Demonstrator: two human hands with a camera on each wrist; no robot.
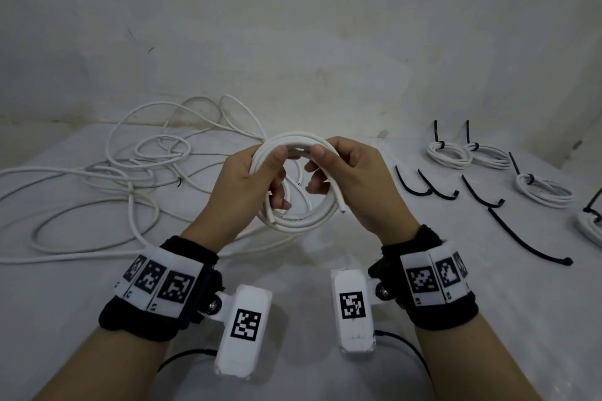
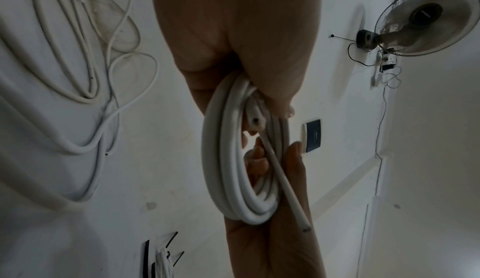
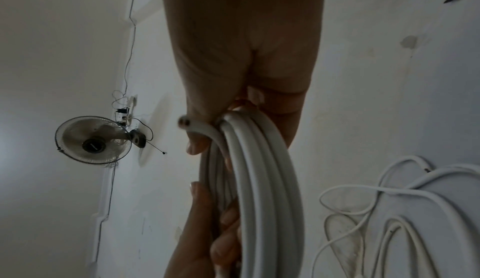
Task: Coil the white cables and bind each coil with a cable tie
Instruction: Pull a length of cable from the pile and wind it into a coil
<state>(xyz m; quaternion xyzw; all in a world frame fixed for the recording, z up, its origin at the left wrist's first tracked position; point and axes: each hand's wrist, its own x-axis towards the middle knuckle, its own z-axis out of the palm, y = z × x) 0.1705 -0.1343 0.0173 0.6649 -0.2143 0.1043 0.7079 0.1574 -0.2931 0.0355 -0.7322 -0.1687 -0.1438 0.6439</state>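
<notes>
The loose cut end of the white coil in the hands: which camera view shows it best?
The right wrist view: the cut end is close and shows its cores beside the right hand. The head view shows it small at the coil, near the left hand. The left wrist view shows it farther, side-on.

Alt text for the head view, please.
Both hands, left hand and right hand, grip a round coil of white cable above a white table. Loose white cables lie left; black cable ties and bound coils right.

A fan [image 2: 426,19] is mounted on the wall [image 1: 293,26], its cord hanging just beside it; a dark-fronted switch plate [image 2: 313,136] sits nearby.
</notes>
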